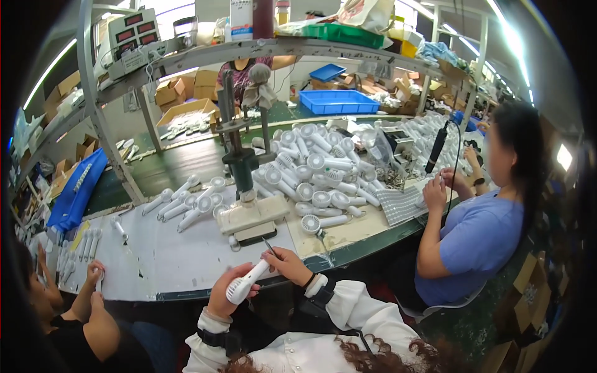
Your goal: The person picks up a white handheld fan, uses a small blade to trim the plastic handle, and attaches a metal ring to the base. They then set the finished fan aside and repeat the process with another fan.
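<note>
Close to my body, my left hand (pixel 222 291) is wrapped around a white handheld fan (pixel 247 283), its round slatted head toward me and its handle slanting up to the right. My right hand (pixel 291 267) is closed at the handle's far end, pinching a thin, dark, pointed tool (pixel 269 247) that sticks up from the fingers. Whether it is tweezers or a pick I cannot make out. Just beyond my hands stands a bench press (pixel 249 208) with a pale base. A loose white fan (pixel 323 222) lies to the right of it.
A large heap of white fans (pixel 311 165) covers the bench behind the press, with several more fans (pixel 193 202) to its left. People work at both sides: a blue-shirted person (pixel 479 239) on the right, bare arms (pixel 93 311) on the left. A metal shelf frame (pixel 93 81) rises over the bench.
</note>
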A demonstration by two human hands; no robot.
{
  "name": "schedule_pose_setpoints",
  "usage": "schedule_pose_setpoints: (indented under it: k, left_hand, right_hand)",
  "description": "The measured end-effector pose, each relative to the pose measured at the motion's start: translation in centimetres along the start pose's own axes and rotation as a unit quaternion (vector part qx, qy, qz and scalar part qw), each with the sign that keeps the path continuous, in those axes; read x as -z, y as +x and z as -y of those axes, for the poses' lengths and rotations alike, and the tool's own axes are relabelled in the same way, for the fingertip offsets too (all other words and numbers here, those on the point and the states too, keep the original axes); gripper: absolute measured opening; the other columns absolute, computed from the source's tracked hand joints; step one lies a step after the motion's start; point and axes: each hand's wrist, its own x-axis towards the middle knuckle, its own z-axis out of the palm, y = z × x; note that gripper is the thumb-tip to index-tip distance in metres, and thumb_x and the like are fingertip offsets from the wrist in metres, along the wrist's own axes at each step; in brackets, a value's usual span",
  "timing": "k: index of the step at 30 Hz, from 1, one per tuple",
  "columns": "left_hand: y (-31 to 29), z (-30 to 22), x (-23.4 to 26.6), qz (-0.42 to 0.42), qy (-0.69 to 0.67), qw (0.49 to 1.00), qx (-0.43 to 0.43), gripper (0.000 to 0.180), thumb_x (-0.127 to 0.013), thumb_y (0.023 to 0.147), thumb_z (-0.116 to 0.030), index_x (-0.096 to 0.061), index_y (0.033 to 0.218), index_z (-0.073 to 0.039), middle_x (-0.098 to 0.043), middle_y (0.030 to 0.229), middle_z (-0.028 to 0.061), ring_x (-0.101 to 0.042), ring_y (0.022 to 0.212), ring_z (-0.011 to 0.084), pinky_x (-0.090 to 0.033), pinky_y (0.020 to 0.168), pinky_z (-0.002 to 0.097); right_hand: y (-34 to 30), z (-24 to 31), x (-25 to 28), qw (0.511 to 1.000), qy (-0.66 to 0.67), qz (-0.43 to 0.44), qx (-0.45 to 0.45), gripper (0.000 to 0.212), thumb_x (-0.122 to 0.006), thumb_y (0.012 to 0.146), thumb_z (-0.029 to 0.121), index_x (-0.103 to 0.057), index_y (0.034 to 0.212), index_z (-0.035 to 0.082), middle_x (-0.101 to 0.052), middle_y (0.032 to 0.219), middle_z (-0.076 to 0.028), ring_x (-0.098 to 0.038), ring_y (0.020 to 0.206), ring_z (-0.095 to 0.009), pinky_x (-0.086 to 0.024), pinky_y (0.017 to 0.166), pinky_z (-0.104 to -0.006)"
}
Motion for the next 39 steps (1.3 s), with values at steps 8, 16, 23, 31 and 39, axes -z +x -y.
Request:
schedule_pose_setpoints:
  k: [8, 16, 23, 31, 39]
  left_hand:
    - [2.2, 0.5, -0.3, -0.042, -0.123, 0.976, -0.173, 0.043, -0.048, 0.105, -0.030, -0.046, 0.137, -0.001, -0.060, 0.128, 0.0155, -0.066, 0.090, 0.0190, -0.059, 0.077, 0.0345]
    - [4.4, 2.9, 1.3, -0.088, 0.158, 0.962, -0.205, 0.030, -0.048, 0.106, -0.019, -0.048, 0.130, -0.001, -0.063, 0.121, 0.0151, -0.060, 0.076, 0.0132, -0.056, 0.070, 0.0315]
    - [4.9, 2.7, 0.8, -0.113, 0.093, 0.961, -0.236, 0.031, -0.050, 0.105, -0.019, -0.046, 0.131, -0.002, -0.064, 0.118, 0.0145, -0.054, 0.068, 0.0094, -0.052, 0.063, 0.0278]
    - [5.3, 2.5, 1.4, -0.123, -0.074, 0.973, -0.183, 0.030, -0.052, 0.105, -0.019, -0.046, 0.130, -0.004, -0.065, 0.112, 0.0123, -0.049, 0.064, 0.0070, -0.045, 0.057, 0.0230]
    - [4.5, 2.8, 0.8, -0.116, 0.105, 0.963, -0.218, 0.028, -0.055, 0.102, -0.010, -0.046, 0.127, -0.005, -0.059, 0.123, 0.0122, -0.055, 0.072, 0.0083, -0.049, 0.061, 0.0243]
  right_hand:
    - [-0.5, 1.6, -0.6, 0.997, 0.028, -0.045, -0.050, 0.028, -0.060, 0.100, 0.032, -0.064, 0.106, 0.006, -0.060, 0.077, 0.003, -0.052, 0.066, -0.004, -0.040, 0.059, -0.0205]
    - [0.5, -1.2, -1.7, 0.996, 0.041, -0.030, 0.067, 0.021, -0.058, 0.101, 0.024, -0.063, 0.110, 0.005, -0.062, 0.085, 0.002, -0.050, 0.065, -0.003, -0.039, 0.058, -0.0191]
    - [-0.6, 1.5, -0.7, 1.000, 0.023, -0.005, 0.018, 0.022, -0.060, 0.100, 0.021, -0.063, 0.111, 0.001, -0.064, 0.091, -0.001, -0.060, 0.080, -0.007, -0.048, 0.072, -0.0229]
    - [-0.3, 0.9, -0.4, 0.996, 0.088, 0.025, 0.023, 0.019, -0.062, 0.098, 0.018, -0.063, 0.109, 0.002, -0.062, 0.089, 0.001, -0.056, 0.080, -0.006, -0.045, 0.072, -0.0224]
    - [0.3, 0.7, 0.4, 0.998, -0.007, 0.001, 0.061, 0.017, -0.065, 0.095, 0.018, -0.063, 0.102, 0.003, -0.060, 0.084, 0.000, -0.054, 0.079, -0.008, -0.046, 0.072, -0.0252]
